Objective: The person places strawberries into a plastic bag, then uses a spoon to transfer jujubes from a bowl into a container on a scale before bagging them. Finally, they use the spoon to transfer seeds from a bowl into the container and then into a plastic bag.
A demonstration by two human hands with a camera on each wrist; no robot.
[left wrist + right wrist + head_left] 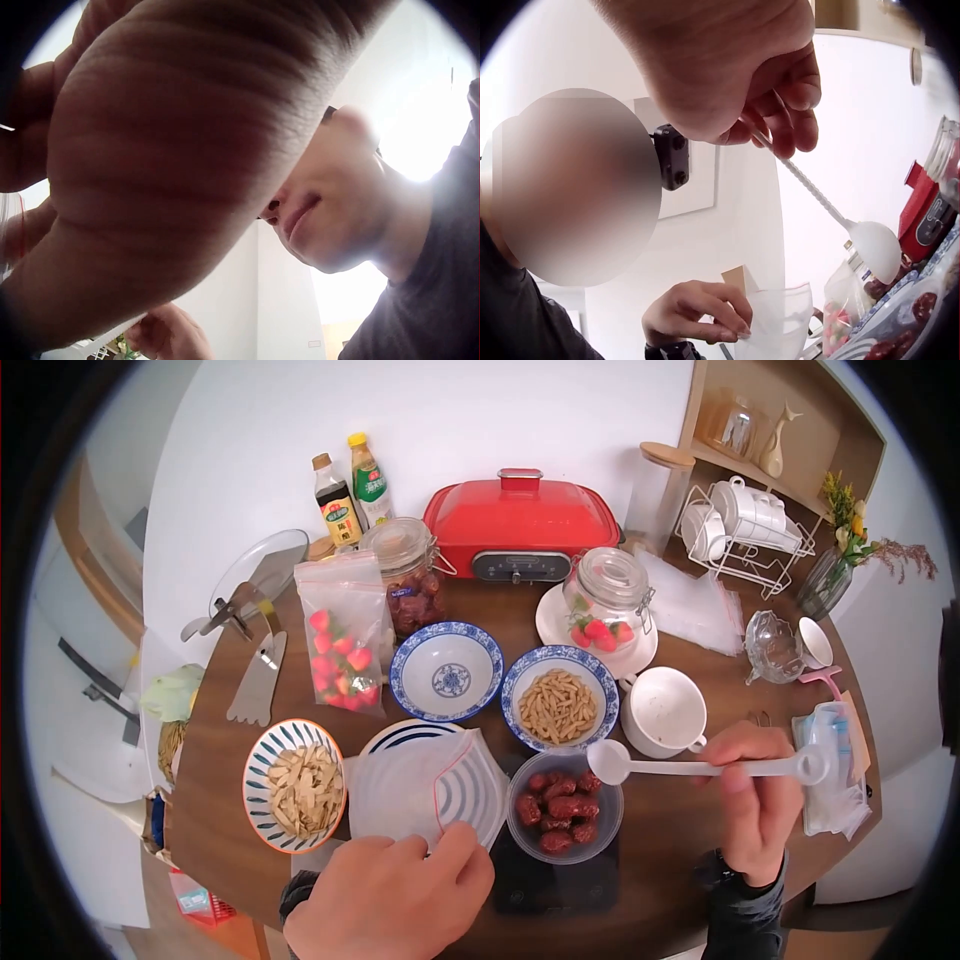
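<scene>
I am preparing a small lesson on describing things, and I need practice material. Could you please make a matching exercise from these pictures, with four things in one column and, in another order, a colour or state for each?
1. Spoon
2. Tub
3. Cooker
4. Frosted bag

A. bright red
B. held by the left hand
C. holds dates
D. held by the right hand

Right pairs: 1-D, 2-C, 3-A, 4-B

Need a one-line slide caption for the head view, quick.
The left hand pinches a clear bag and the right hand holds a white spoon near a tub of dates.
</scene>
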